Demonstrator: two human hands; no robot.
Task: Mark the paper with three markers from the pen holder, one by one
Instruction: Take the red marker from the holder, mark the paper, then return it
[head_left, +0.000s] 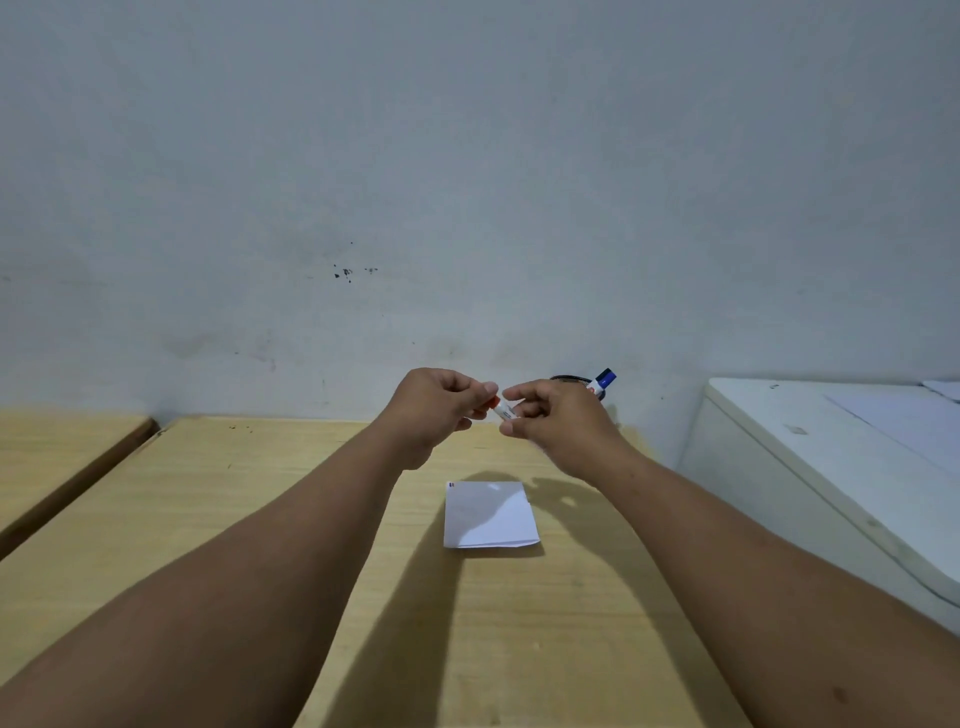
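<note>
Both of my hands are raised above the wooden table (260, 519) and meet on one white marker (503, 411). My left hand (434, 410) pinches its red cap end. My right hand (558, 423) grips the white barrel. A folded white paper (488, 514) lies flat on the table below the hands, with small red and blue marks at its top left corner. Behind my right hand stands a dark pen holder (571, 380), mostly hidden, with a blue-capped marker (603, 381) sticking out of it.
A white cabinet or appliance (831, 467) stands at the right, close to the table's edge. A second wooden surface (52, 457) lies at the left across a dark gap. A grey wall rises right behind the table.
</note>
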